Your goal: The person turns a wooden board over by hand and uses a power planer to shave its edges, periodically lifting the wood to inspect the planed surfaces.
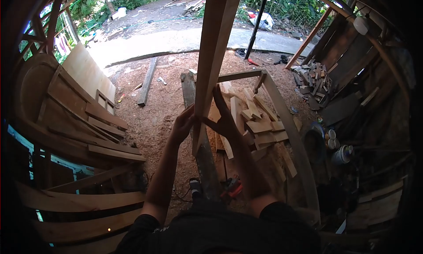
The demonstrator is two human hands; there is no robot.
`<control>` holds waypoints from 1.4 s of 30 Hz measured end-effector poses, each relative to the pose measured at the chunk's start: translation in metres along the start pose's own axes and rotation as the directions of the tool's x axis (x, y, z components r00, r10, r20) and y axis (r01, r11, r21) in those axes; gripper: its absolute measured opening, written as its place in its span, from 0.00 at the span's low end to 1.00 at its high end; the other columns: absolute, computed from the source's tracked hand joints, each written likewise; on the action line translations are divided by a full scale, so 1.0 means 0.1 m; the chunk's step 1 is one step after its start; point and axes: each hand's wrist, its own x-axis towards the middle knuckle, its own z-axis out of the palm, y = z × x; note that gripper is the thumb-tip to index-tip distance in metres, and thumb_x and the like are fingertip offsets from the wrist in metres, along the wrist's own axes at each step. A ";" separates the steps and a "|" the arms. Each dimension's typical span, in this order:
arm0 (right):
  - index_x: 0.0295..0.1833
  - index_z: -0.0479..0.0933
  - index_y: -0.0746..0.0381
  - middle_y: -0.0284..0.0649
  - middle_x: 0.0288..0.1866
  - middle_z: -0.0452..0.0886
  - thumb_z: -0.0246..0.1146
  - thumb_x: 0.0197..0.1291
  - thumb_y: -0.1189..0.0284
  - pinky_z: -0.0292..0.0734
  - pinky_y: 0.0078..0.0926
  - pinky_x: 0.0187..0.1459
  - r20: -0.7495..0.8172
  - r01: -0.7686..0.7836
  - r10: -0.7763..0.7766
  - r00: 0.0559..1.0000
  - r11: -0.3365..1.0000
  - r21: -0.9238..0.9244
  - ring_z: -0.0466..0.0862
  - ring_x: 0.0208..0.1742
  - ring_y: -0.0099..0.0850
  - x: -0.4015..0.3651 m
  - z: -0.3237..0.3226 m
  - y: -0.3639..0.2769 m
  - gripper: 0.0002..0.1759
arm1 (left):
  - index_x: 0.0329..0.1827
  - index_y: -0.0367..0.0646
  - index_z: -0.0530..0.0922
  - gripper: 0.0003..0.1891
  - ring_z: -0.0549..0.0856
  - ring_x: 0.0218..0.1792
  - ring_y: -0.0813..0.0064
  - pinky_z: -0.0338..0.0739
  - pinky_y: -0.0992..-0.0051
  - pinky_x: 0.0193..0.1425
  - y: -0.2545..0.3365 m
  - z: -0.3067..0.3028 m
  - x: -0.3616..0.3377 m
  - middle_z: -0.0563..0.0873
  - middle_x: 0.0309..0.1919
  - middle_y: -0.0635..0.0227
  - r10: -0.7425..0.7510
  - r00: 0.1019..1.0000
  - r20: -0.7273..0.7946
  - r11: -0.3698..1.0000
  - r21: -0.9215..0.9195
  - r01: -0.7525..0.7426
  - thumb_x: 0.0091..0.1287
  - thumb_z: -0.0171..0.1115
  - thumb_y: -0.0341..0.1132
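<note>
A long squared wooden beam stands up in front of me, running from the top edge of the view down to about my hands. My left hand grips its left side near the lower end, the fingers partly hidden by the wood. On the other side my right hand presses against the beam, with fingers pointing up along it and the thumb across its near face. Below the lower end lies a dark, worn plank. A red tool, partly covered by my right arm, sits low near my body.
Cut wood pieces are heaped on the right inside a wooden frame. Boards and panels lean at left. A loose timber lies on the shavings-covered floor. Paint cans and a scrap pile are at right.
</note>
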 end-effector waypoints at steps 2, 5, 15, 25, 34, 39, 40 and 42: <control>0.89 0.43 0.65 0.55 0.92 0.44 0.81 0.60 0.66 0.55 0.45 0.85 0.011 -0.108 0.107 0.994 0.994 0.023 0.49 0.91 0.46 -0.17 0.18 0.19 0.64 | 0.83 0.36 0.67 0.30 0.71 0.79 0.65 0.64 0.62 0.82 -0.25 -0.14 0.05 0.73 0.79 0.56 0.059 0.996 0.065 0.995 0.080 -0.064 0.82 0.58 0.41; 0.88 0.48 0.67 0.66 0.89 0.48 0.81 0.60 0.59 0.55 0.53 0.84 -0.076 -0.122 0.131 0.989 0.986 0.113 0.47 0.90 0.56 -0.32 0.47 0.49 0.63 | 0.84 0.35 0.65 0.36 0.69 0.80 0.65 0.63 0.62 0.82 -0.46 -0.18 0.05 0.73 0.79 0.56 -0.017 0.994 0.104 1.000 -0.013 0.018 0.82 0.58 0.51; 0.87 0.51 0.69 0.61 0.88 0.55 0.74 0.63 0.59 0.57 0.48 0.84 -0.075 -0.210 0.226 0.971 0.962 0.174 0.54 0.89 0.52 -0.11 0.48 0.71 0.56 | 0.86 0.33 0.57 0.35 0.58 0.87 0.60 0.54 0.62 0.86 -0.01 0.24 0.15 0.60 0.86 0.49 -0.085 0.995 -0.050 0.996 -0.046 0.082 0.85 0.50 0.47; 0.89 0.46 0.66 0.54 0.91 0.50 0.58 0.76 0.54 0.51 0.43 0.85 0.082 -0.403 0.454 0.887 0.677 0.616 0.52 0.90 0.42 -0.04 0.97 1.18 0.48 | 0.88 0.37 0.55 0.35 0.58 0.86 0.57 0.56 0.60 0.86 -0.68 0.17 0.36 0.58 0.87 0.48 -0.017 0.975 -0.223 0.998 0.048 0.028 0.85 0.50 0.46; 0.90 0.48 0.61 0.45 0.91 0.54 0.55 0.82 0.66 0.53 0.36 0.84 0.092 -0.421 0.470 0.878 0.665 0.617 0.54 0.89 0.37 0.44 1.43 2.12 0.38 | 0.89 0.42 0.56 0.31 0.68 0.82 0.62 0.64 0.67 0.82 -1.60 -0.43 0.95 0.65 0.84 0.53 -0.036 0.961 -0.276 0.999 -0.021 0.032 0.87 0.48 0.41; 0.89 0.53 0.60 0.42 0.88 0.60 0.55 0.83 0.68 0.59 0.30 0.82 0.105 -0.512 0.620 0.778 0.528 0.678 0.61 0.86 0.33 -0.06 1.79 2.62 0.35 | 0.89 0.43 0.54 0.32 0.64 0.84 0.62 0.61 0.65 0.84 -2.39 -0.53 0.55 0.62 0.86 0.56 -0.138 0.959 -0.249 0.983 0.084 0.164 0.87 0.47 0.40; 0.89 0.54 0.60 0.42 0.88 0.61 0.55 0.83 0.67 0.60 0.29 0.80 0.148 -0.557 0.658 0.739 0.472 0.683 0.63 0.85 0.32 -0.12 1.82 2.66 0.35 | 0.89 0.43 0.53 0.32 0.63 0.85 0.62 0.60 0.66 0.84 -2.51 -0.54 0.50 0.61 0.87 0.57 -0.169 0.954 -0.250 0.981 0.054 0.188 0.87 0.47 0.39; 0.89 0.55 0.59 0.41 0.87 0.62 0.56 0.83 0.67 0.62 0.28 0.79 0.194 -0.609 0.701 0.686 0.409 0.680 0.64 0.84 0.32 -0.34 1.89 2.81 0.35 | 0.90 0.43 0.53 0.32 0.62 0.85 0.63 0.60 0.67 0.85 -2.73 -0.53 0.40 0.59 0.88 0.59 -0.239 0.939 -0.249 0.970 -0.014 0.243 0.86 0.46 0.39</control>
